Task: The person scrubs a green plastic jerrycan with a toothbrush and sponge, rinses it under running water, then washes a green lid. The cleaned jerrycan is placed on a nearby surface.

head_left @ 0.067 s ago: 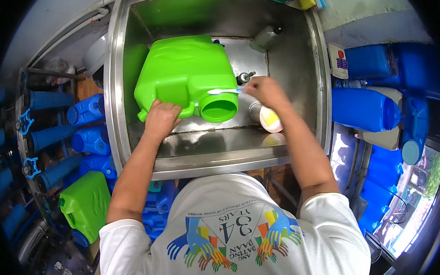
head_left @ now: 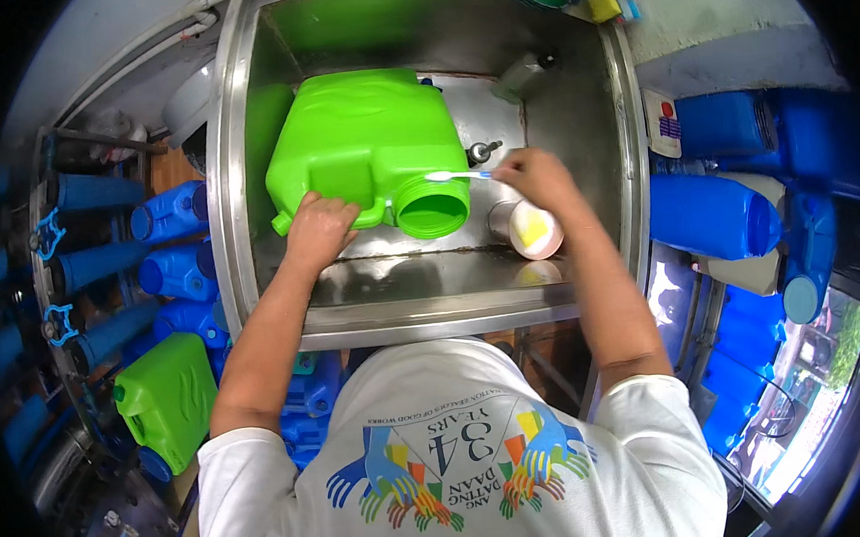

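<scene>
at steel sink (head_left: 433, 325): l hand (head_left: 321, 228) grips boxy plas. jug (head_left: 373, 116), r hand (head_left: 539, 179) pinches slim brush (head_left: 459, 176)

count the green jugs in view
2. One green jug lies in the steel sink, gripped by the left hand; the second jug is outside it, lower left, near blue jugs. Others may be hidden.

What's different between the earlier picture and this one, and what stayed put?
The right hand has moved slightly to the right, carrying the toothbrush with it over the neck of the green jug. Nothing was taken hold of or let go. The left hand keeps its grip on the jug, which lies in the sink as before.
</scene>
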